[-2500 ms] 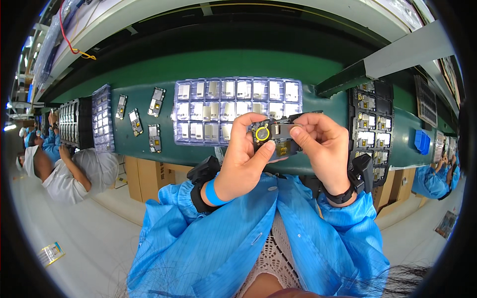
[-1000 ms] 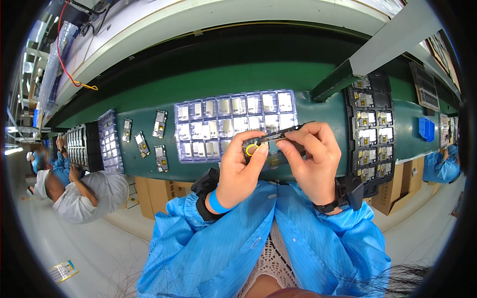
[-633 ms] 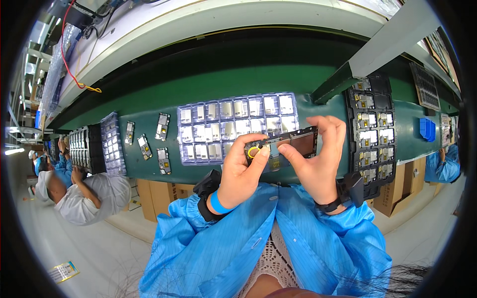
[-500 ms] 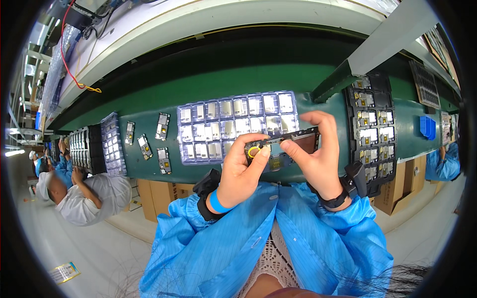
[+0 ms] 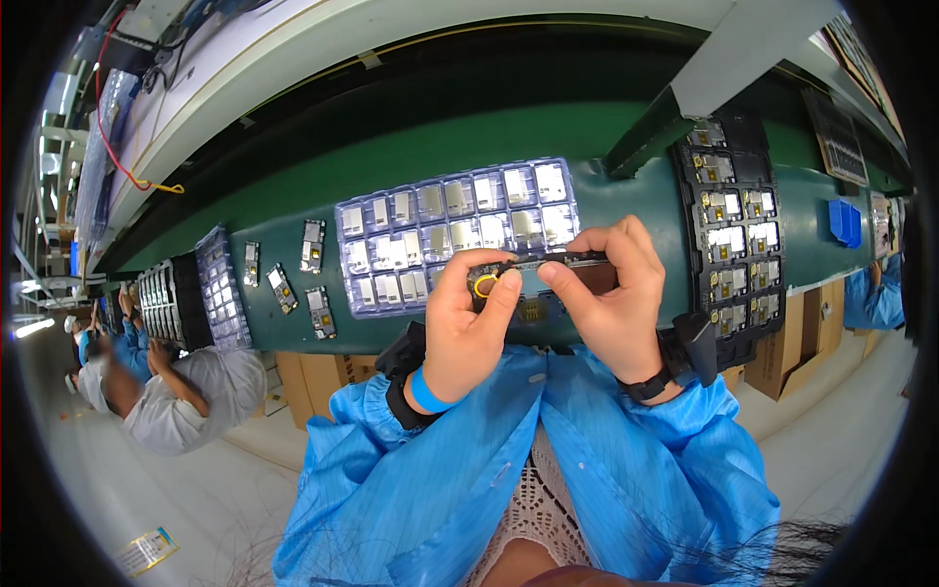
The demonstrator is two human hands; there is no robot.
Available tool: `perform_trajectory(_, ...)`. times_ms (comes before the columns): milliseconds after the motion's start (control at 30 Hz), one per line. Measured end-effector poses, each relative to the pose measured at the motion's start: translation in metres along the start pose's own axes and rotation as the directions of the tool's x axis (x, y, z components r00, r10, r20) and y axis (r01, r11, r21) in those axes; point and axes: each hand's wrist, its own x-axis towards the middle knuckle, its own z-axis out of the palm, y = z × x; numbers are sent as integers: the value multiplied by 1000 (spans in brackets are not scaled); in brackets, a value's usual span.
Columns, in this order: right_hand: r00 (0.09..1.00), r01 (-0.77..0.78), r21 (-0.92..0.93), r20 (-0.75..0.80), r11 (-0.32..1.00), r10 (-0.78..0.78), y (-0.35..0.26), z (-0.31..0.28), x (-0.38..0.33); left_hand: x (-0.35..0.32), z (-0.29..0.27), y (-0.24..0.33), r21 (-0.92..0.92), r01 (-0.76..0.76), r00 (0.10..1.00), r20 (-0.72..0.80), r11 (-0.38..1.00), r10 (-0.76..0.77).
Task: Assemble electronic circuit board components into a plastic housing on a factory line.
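Between both hands, just in front of the clear tray, is a phone frame [image 5: 533, 282] with a dark body, a yellow ring at its left end and gold contacts on its lower part. My left hand [image 5: 468, 323] grips its left end, thumb on top near the yellow ring. My right hand [image 5: 616, 303] is closed round the right end, thumb pressing the upper face near the middle. The fingers behind it are partly hidden. Beyond the hands lies a clear plastic tray [image 5: 341, 235] whose cells hold flat silvery-white parts.
Several loose circuit boards [image 5: 282, 288] lie on the green bench [image 5: 293, 210] to the left. A black tray [image 5: 751, 168] of boards stands on the right, with a blue bin [image 5: 844, 224] beyond. A bench post [image 5: 646, 137] rises behind. A co-worker [image 5: 181, 401] sits far left.
The phone frame has tilted so its edge shows more, and both thumbs have shifted slightly along it. The right fingers have folded in closer behind it. The whole view has shifted a little.
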Motion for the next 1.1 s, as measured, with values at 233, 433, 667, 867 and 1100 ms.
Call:
perform_trajectory(233,985,-142,91,116,986,131,20,-20,7,11,14,-9,-65,136,991,10,989,-135)
perform_trajectory(433,985,-156,92,-56,983,161,34,-35,-4,16,36,-18,33,97,993,69,995,-99)
perform_trajectory(667,979,-138,107,-133,985,152,82,-76,-4,28,78,-32,1,134,986,103,991,-134)
perform_trajectory(867,828,-523,661,246,538,504,126,-136,2,41,112,-36,-102,316,932,221,943,-289)
perform_trajectory(1100,563,-422,395,-591,816,578,309,-314,76,52,94,-39,-17,363,926,115,931,-359)
